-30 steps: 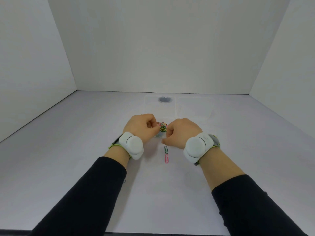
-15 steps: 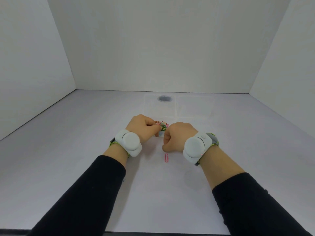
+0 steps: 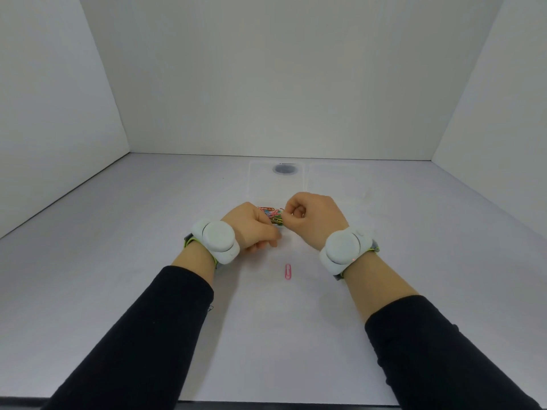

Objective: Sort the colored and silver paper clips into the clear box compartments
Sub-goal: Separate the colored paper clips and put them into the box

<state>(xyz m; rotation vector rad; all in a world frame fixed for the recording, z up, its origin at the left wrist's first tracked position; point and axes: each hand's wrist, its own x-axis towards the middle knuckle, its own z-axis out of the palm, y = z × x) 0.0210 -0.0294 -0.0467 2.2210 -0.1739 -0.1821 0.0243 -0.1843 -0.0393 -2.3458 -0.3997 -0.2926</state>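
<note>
A clear box (image 3: 260,184) lies on the table, with silver paper clips (image 3: 284,169) in its far compartment and a heap of colored paper clips (image 3: 270,212) in its near one. My right hand (image 3: 313,216) hovers at the heap's right side, thumb and forefinger pinched on a green paper clip (image 3: 278,222). Beside the heap's left side, my left hand (image 3: 251,229) has its fingers curled downward; what they hold is hidden. A pink paper clip (image 3: 287,271) lies alone on the table, nearer to me, between my wrists.
The box's clear lid (image 3: 337,184) lies flat just right of the box. White walls close in the table on the left, back and right. Both wrists wear white round bands.
The green clip that lay above the pink one is gone from the table. My right hand dropped onto it, then rose and moved forward to the colored heap. My left hand shifted slightly.
</note>
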